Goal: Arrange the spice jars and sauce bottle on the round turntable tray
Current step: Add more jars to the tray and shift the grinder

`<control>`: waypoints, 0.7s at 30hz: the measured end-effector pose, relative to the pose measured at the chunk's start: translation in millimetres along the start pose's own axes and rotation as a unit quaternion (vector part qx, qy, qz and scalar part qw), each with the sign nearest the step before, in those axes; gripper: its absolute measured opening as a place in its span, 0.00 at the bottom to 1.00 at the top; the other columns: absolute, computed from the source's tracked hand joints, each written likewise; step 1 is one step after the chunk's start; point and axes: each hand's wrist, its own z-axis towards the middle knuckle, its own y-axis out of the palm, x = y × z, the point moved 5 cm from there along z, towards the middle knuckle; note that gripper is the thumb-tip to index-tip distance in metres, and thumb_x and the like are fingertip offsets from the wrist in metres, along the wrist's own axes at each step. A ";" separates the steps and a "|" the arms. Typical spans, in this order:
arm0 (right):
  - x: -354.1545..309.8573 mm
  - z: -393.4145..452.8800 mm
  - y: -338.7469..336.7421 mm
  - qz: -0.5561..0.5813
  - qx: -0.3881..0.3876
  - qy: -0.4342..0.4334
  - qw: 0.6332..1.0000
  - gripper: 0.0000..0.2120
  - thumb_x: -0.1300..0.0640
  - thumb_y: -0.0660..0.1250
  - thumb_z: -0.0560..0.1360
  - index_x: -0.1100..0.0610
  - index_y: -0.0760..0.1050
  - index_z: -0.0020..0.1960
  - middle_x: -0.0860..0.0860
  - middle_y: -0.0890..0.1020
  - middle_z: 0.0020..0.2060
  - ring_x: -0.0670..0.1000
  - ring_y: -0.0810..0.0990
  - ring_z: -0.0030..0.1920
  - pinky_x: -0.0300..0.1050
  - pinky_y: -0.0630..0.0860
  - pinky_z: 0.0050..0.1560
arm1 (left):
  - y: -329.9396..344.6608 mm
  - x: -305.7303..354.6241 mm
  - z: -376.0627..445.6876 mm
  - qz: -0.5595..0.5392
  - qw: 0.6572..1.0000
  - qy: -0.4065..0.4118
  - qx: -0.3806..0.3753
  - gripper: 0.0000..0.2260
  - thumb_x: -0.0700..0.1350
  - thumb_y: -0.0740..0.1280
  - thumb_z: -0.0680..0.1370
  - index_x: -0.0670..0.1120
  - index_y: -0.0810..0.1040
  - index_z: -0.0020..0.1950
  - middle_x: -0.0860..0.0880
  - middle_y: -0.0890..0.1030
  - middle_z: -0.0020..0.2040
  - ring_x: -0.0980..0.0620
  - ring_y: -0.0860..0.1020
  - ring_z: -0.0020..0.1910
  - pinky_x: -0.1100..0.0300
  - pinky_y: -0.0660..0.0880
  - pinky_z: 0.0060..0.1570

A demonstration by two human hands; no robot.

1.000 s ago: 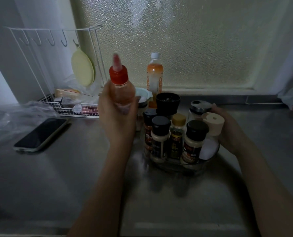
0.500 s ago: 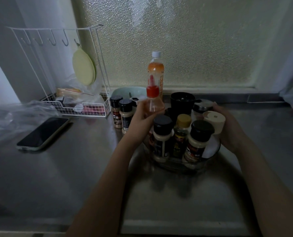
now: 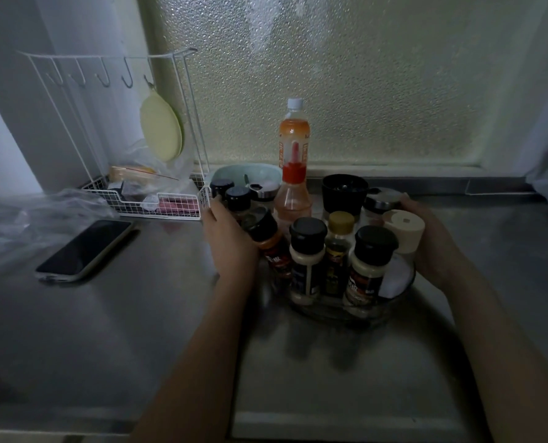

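Head view, dim light. Steel tabletop under a frosted window.

Round clear turntable tray sits centre-right on the tabletop, crowded with upright containers. Front row, left to right: black-capped jar with pale contents, yellow-capped jar, second black-capped jar. A white shaker with a cream lid is at the right edge. Behind them: a black cup-shaped container and a metal-lidded jar. The sauce bottle, red nozzle cap, stands upright at the tray's back left; its base is hidden, so contact with the tray cannot be confirmed.

Left hand: fingers curled around a tilted black-capped jar with red contents at the tray's left edge, cap leaning left. Whether the jar's base rests on the tray cannot be told.

Right hand: wrapped against the tray's right side, just behind the white shaker; fingers hidden, so what it grips cannot be told.

Off the tray, behind the left hand: two more black-capped jars, upright, near a pale green bowl. An orange drink bottle stands by the window. Far left: a white wire rack, phone lying flat.
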 end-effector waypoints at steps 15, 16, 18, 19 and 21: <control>0.3 0.0 2.2 0.009 0.003 0.016 1.000 0.28 0.51 0.52 0.81 0.49 0.84 0.31 0.46 0.84 0.29 0.43 0.82 0.31 0.33 0.77 0.33 | -3.6 24.1 3.7 -0.232 0.968 0.037 -0.085 0.19 0.45 0.73 0.70 0.44 0.75 0.59 0.47 0.82 0.54 0.51 0.80 0.53 0.57 0.77 0.53; 0.4 0.2 2.0 0.014 0.004 0.018 1.000 0.28 0.50 0.52 0.81 0.50 0.84 0.30 0.46 0.84 0.29 0.43 0.82 0.31 0.33 0.78 0.33 | -2.6 23.4 4.5 -0.239 0.966 0.032 -0.092 0.20 0.46 0.73 0.69 0.44 0.76 0.59 0.46 0.82 0.54 0.49 0.80 0.53 0.56 0.77 0.52; 0.9 -0.2 1.5 0.019 0.004 0.022 1.000 0.28 0.50 0.52 0.81 0.50 0.84 0.30 0.46 0.84 0.28 0.43 0.82 0.30 0.33 0.78 0.32 | -1.9 22.1 6.1 -0.264 0.959 0.020 -0.102 0.18 0.44 0.73 0.69 0.43 0.76 0.58 0.45 0.82 0.52 0.48 0.81 0.52 0.58 0.78 0.49; 1.5 -0.7 0.9 0.013 0.005 0.026 1.000 0.28 0.50 0.52 0.81 0.51 0.84 0.31 0.46 0.84 0.28 0.43 0.82 0.30 0.33 0.78 0.32 | -1.8 22.2 6.1 -0.283 0.953 0.014 -0.110 0.17 0.42 0.73 0.70 0.42 0.76 0.57 0.46 0.82 0.52 0.49 0.81 0.51 0.61 0.78 0.46; 2.6 -0.8 -0.8 0.002 0.012 0.029 0.999 0.22 0.50 0.52 0.81 0.52 0.81 0.38 0.46 0.84 0.28 0.43 0.82 0.30 0.33 0.77 0.32 | -1.0 20.4 6.1 -0.317 0.940 0.001 -0.128 0.14 0.37 0.71 0.72 0.41 0.75 0.57 0.44 0.82 0.51 0.49 0.81 0.49 0.65 0.78 0.43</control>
